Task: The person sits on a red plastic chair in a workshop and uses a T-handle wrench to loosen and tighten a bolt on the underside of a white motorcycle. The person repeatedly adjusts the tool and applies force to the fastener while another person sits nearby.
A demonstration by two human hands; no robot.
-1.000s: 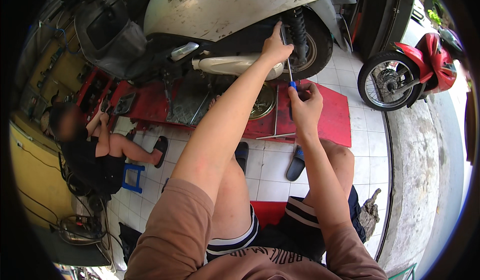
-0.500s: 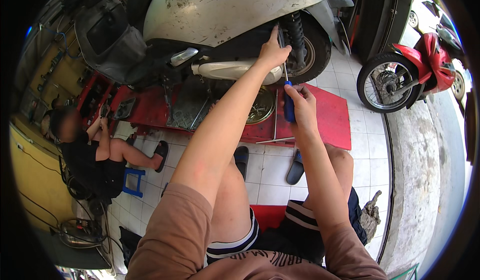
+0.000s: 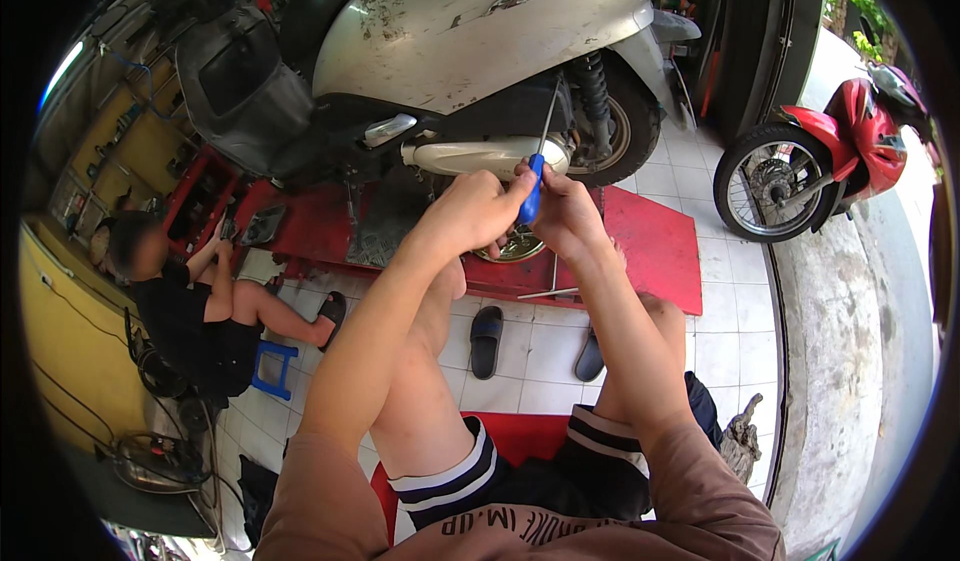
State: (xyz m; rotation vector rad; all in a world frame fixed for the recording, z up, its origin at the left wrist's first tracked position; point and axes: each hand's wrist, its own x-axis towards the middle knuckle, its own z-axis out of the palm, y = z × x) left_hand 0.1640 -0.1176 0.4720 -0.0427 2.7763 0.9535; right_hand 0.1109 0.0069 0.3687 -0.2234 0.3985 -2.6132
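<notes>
A screwdriver (image 3: 532, 193) with a blue handle and a long thin metal shaft points up and away from me. My right hand (image 3: 570, 213) is closed at the right side of its handle. From the left, my left hand (image 3: 468, 211) is closed with its thumb side against the same handle. The shaft's far end overlaps the dark area beside the black coil-spring shock absorber (image 3: 594, 91) of a scuffed silver scooter (image 3: 400, 46); whether it touches anything there, I cannot tell. Just beyond my hands lies the scooter's pale drive cover (image 3: 470, 153).
The scooter stands over a red lift platform (image 3: 655, 231), with a round metal part (image 3: 522, 251) on it. Black sandals (image 3: 486, 341) lie on the tiled floor. At left, a person (image 3: 190, 291) sits near a blue stool (image 3: 272, 369). A red motorbike (image 3: 850, 141) is parked at right.
My left hand has come down from beside the shock absorber to the screwdriver's handle. The right hand and screwdriver have shifted left, and the shaft now leans differently.
</notes>
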